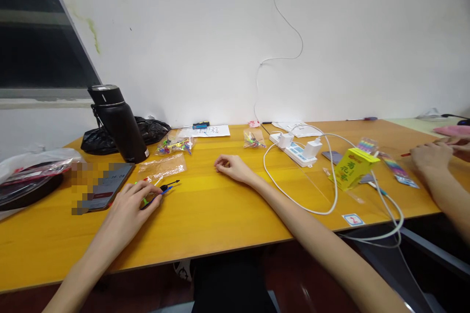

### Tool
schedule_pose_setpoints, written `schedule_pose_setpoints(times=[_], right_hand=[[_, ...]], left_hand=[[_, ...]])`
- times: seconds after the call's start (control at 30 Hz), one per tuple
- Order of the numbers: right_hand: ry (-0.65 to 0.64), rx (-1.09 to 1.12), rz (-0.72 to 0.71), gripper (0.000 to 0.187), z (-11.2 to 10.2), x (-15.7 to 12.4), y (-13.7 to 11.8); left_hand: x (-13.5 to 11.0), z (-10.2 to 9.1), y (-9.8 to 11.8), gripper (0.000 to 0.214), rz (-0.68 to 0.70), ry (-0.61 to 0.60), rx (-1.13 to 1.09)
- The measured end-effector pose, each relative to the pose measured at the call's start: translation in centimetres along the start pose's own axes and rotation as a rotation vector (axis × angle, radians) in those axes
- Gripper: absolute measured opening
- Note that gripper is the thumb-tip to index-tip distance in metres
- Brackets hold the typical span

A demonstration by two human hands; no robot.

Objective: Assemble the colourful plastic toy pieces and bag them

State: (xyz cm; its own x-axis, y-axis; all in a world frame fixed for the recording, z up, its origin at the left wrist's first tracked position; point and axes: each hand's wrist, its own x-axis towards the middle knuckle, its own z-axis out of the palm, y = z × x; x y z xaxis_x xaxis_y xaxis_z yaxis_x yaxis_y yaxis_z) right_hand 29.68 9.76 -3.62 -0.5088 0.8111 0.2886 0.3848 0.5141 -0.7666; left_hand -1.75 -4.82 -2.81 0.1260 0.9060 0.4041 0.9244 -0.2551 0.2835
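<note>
My left hand (134, 200) rests on the yellow table (205, 220) with its fingers closed round a few small coloured pieces (163, 189), green, blue and black, whose tips stick out to the right. A clear plastic bag (161, 167) lies just beyond it. My right hand (231, 165) lies further out on the table, fingers loosely curled with the tips pressed together; whether anything is in them I cannot make out. Two more bags of coloured pieces (175, 145) (253, 138) lie near the wall.
A phone (106, 187) lies left of my left hand, behind it a black flask (119, 124) and a black bag (150, 129). A white power strip (297, 151) with cables, a yellow carton (352, 167) and another person's hands (433, 154) are at the right.
</note>
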Motion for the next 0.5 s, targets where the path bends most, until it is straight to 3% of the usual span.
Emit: schedule_pose_setpoints(times=[0.27, 0.4, 0.5], right_hand=[[0.002, -0.018, -0.005, 0.012, 0.0, 0.1, 0.1], [0.006, -0.018, -0.011, 0.011, 0.1, 0.2, 0.3], [0.011, 0.001, -0.013, 0.011, 0.0, 0.3, 0.6]], left_hand=[[1.5, -1.3, 1.1, 0.032, 0.020, 0.016, 0.001], [4.6, -2.8, 4.3, 0.031, 0.068, 0.050, -0.040], [7.9, -2.7, 7.4, 0.029, 0.094, 0.024, -0.105]])
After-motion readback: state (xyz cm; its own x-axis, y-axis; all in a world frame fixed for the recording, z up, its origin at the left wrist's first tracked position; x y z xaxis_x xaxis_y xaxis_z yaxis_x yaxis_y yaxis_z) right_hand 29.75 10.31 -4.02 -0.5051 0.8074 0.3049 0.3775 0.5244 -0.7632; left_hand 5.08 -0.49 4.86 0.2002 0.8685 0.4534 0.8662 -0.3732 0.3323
